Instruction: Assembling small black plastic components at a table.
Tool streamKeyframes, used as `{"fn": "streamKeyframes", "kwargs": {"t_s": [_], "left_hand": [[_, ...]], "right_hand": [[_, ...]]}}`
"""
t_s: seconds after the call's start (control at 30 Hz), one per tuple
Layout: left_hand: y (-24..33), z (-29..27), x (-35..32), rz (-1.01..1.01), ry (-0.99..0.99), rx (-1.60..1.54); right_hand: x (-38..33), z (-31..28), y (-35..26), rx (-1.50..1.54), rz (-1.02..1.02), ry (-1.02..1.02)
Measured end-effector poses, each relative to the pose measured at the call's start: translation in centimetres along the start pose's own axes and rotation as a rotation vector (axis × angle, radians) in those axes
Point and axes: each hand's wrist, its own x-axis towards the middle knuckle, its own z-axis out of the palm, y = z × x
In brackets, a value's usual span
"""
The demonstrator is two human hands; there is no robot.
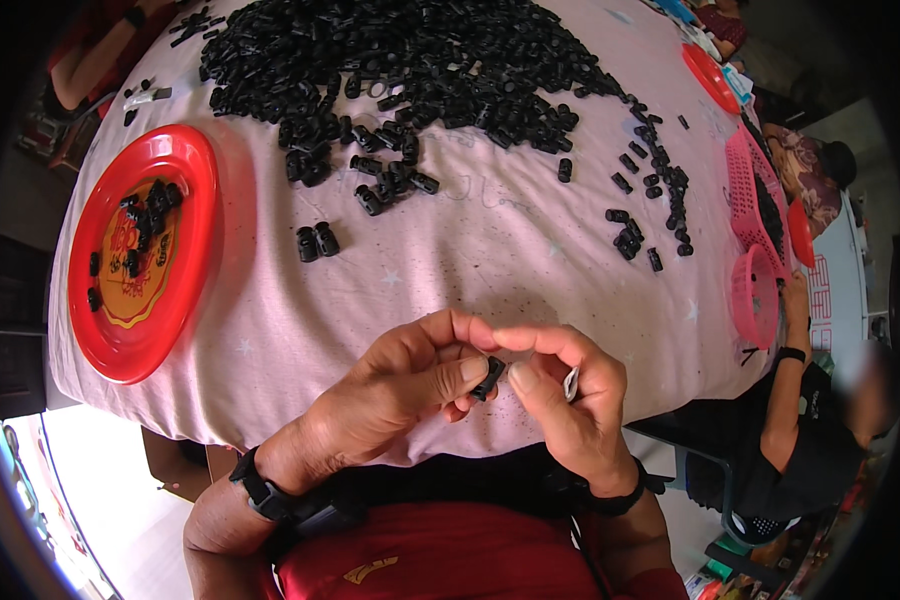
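Near the table's front edge, my left hand (400, 378) pinches a small black plastic cord lock (487, 379) between thumb and fingers. My right hand (575, 400) is curled close beside it, its index fingertip meeting the left fingers. A small whitish piece (571, 384) shows among the curled right fingers; its kind is too small to make out. Beyond my hands, two more cord locks (317, 242) stand together on the cloth. A large heap of black cord locks (400, 60) covers the far middle of the table.
A red plate (195, 270) with several black pieces lies at left. Scattered black pieces (627, 235) trail down the right side. Pink baskets (755, 300) and another red plate (708, 78) line the right edge. Co-workers (795, 410) sit at right; another person's arm (100, 60) shows far left.
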Motion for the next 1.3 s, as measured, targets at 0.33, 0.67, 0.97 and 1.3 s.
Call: {"fn": "streamKeyframes", "kwargs": {"t_s": [0.33, 0.67, 0.97, 1.3], "left_hand": [[-0.3, 0.4, -0.2, 0.083, 0.105, -0.082], [-0.8, -0.1, -0.1, 0.168, 0.075, -0.013], [-0.7, -0.2, 0.0, 0.12, 0.035, 0.008], [-0.7, -0.1, -0.1, 0.081, 0.052, 0.02]], "right_hand": [[-0.4, 1.2, 2.1, -0.027, -0.053, 0.02], [-0.8, 1.8, 1.8, -0.135, -0.076, 0.044], [-0.2, 1.5, 1.6, -0.233, -0.088, 0.08], [-0.3, 1.4, 1.3, -0.342, -0.106, 0.12]]}}
